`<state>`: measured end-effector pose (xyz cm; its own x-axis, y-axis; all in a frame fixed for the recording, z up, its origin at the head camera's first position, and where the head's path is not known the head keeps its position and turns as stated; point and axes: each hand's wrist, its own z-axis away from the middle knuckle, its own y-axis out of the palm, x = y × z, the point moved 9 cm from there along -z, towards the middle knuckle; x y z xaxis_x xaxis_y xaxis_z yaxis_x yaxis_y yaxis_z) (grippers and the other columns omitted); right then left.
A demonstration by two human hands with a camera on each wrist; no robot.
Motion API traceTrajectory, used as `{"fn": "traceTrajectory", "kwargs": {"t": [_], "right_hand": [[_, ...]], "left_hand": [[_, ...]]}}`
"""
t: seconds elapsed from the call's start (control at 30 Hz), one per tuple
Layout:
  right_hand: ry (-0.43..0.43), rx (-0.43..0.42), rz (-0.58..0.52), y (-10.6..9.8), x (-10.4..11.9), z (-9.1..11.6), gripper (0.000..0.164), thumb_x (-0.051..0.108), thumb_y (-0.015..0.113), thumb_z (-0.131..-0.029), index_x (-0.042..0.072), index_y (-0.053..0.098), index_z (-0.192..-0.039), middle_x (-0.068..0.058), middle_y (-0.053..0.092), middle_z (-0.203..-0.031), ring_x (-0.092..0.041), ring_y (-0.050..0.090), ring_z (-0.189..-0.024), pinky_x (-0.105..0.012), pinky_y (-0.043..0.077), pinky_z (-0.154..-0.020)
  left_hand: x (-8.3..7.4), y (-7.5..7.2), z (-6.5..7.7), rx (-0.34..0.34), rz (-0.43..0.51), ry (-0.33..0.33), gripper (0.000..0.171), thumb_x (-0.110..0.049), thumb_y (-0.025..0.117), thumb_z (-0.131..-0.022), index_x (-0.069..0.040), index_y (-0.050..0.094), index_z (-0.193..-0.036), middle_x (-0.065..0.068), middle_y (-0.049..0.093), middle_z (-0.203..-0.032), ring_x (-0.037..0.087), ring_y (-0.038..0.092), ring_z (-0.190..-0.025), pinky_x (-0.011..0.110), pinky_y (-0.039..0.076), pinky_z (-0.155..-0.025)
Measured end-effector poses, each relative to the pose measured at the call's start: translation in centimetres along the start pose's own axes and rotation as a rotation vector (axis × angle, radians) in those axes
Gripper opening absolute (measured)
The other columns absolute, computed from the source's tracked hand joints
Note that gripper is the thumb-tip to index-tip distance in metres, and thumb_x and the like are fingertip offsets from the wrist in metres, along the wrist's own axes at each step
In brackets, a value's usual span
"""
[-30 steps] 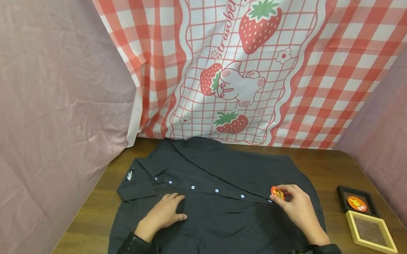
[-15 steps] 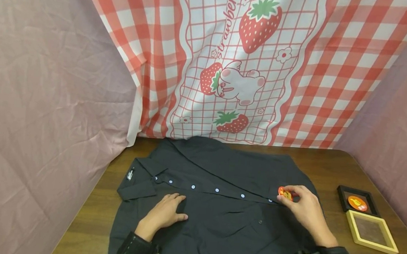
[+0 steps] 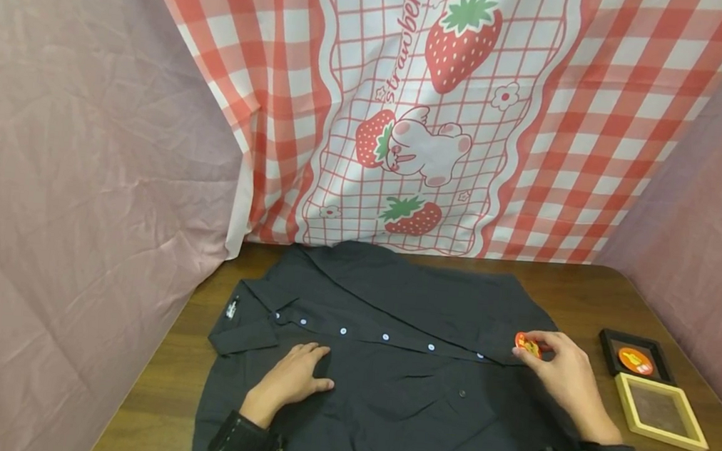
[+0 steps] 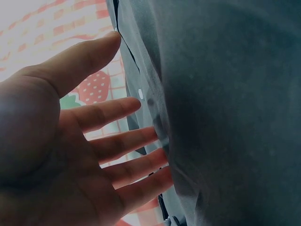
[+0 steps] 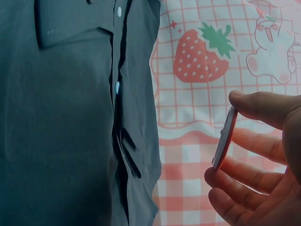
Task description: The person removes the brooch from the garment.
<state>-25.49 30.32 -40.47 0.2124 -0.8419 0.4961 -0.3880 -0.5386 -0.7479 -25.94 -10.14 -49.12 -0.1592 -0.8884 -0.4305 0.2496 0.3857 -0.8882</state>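
Note:
A dark button-up shirt [image 3: 386, 378] lies spread on the table, its collar at the left and a line of pale buttons across the middle. My left hand [image 3: 296, 381] rests on the shirt below the collar; the left wrist view shows its fingers [image 4: 124, 136] spread, with the tips at the cloth. At the shirt's right part, my right hand [image 3: 564, 369] pinches a round red-orange badge [image 3: 527, 345] between thumb and fingers. Edge-on in the right wrist view, the badge [image 5: 225, 138] is a thin disc held above the shirt.
Right of the shirt lie a black square frame [image 3: 609, 365] with an orange round badge [image 3: 635, 360] inside and a pale wooden frame [image 3: 658, 436]. Behind the wooden table [image 3: 577, 291] hangs a red checked strawberry cloth [image 3: 531, 197]. Pink fabric [image 3: 109, 232] hangs at both sides.
My right hand has moved right along the button line with the badge, uncovering the shirt's last buttons and a small pocket button. The left hand has stayed in place.

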Motion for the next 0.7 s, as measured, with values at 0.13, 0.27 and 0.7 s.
{"fn": "traceTrajectory", "kwargs": {"t": [0.13,0.27,0.7], "right_hand": [[0.009,-0.005,0.001,-0.3,-0.4,0.0,0.030,0.017,0.084,-0.074,0.003,0.073,-0.098,-0.016,0.068,-0.090,-0.032,0.064,-0.081,-0.029,0.045,-0.061],[0.022,-0.002,0.005,-0.5,-0.9,0.2,0.031,0.017,0.083,-0.075,0.002,0.073,-0.099,-0.019,0.068,-0.093,-0.034,0.064,-0.083,-0.029,0.045,-0.061],[0.090,0.053,0.017,-1.4,-2.9,0.6,0.036,0.024,0.079,-0.081,-0.002,0.070,-0.105,-0.028,0.064,-0.102,-0.043,0.064,-0.087,-0.045,0.051,-0.063]], "left_hand": [[0.0,-0.1,0.0,0.001,-0.002,-0.010,0.062,-0.035,0.075,-0.084,-0.005,0.055,-0.135,0.022,0.049,-0.143,0.041,0.043,-0.135,0.056,0.038,-0.110],[-0.1,-0.1,-0.1,-0.001,-0.006,-0.008,0.062,-0.034,0.074,-0.084,-0.004,0.055,-0.135,0.022,0.049,-0.143,0.041,0.043,-0.135,0.056,0.038,-0.110],[-0.1,-0.1,0.0,0.001,-0.006,-0.011,0.062,-0.035,0.074,-0.085,-0.004,0.055,-0.136,0.021,0.050,-0.143,0.040,0.043,-0.135,0.055,0.038,-0.111]]}}
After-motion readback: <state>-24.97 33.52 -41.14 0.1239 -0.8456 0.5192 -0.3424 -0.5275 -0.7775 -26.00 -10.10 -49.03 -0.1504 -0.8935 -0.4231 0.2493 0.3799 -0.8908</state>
